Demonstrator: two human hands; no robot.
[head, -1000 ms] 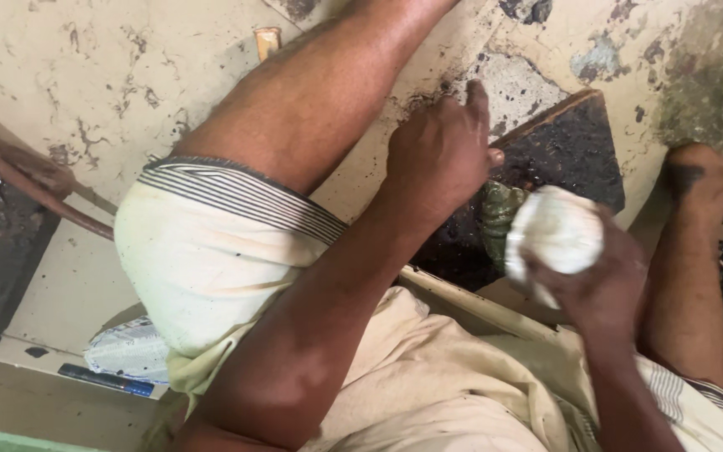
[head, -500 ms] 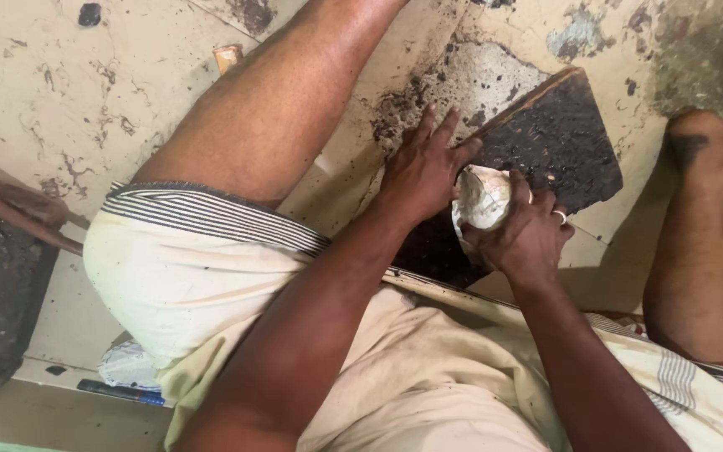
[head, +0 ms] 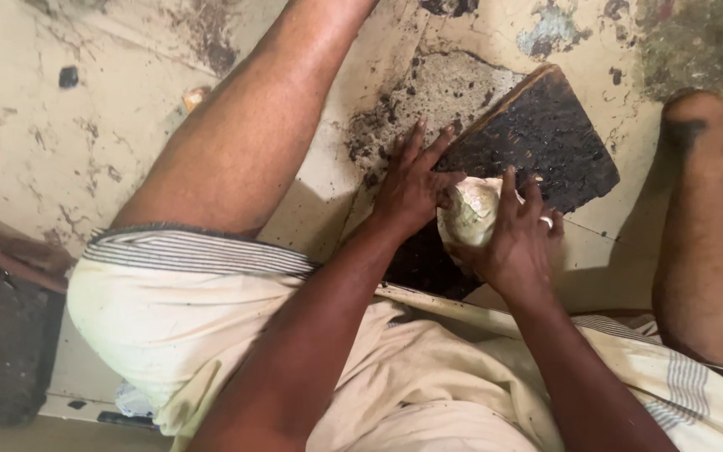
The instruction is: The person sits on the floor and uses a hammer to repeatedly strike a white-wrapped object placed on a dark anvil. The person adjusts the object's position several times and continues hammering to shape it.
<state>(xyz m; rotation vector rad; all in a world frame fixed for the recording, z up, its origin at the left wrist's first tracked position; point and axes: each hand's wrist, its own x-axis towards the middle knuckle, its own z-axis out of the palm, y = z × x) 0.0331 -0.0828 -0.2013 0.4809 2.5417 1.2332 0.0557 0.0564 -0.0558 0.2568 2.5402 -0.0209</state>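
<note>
The right hand (head: 516,243) is wrapped over a pale, rounded lump (head: 469,213), its fingers curled across the top and far side so that the lump is grasped from above; a ring is seen on one finger. The left hand (head: 412,188) is laid flat beside it, fingers spread and unclenched, nothing gripped, its palm edge pressed against the lump's near side. The lump is held at the near corner of a dark, blackened slab (head: 537,138), which lies tilted on the stained, cream-coloured floor (head: 60,142); whether the lump rests on the slab or just over its edge cannot be told.

The step in hand is judged to be a pressing or rubbing of the lump against the slab. It would be done well if the lump were kept seated low in the right palm, so that it is not squeezed out sideways; the flat left hand is best used as a stop and a steadying weight, with fingertips kept clear of the slab's edge; pressure is better applied evenly from the forearm than from the fingers alone. Bare knees and a pale striped cloth (head: 194,301) are seen to either side.
</note>
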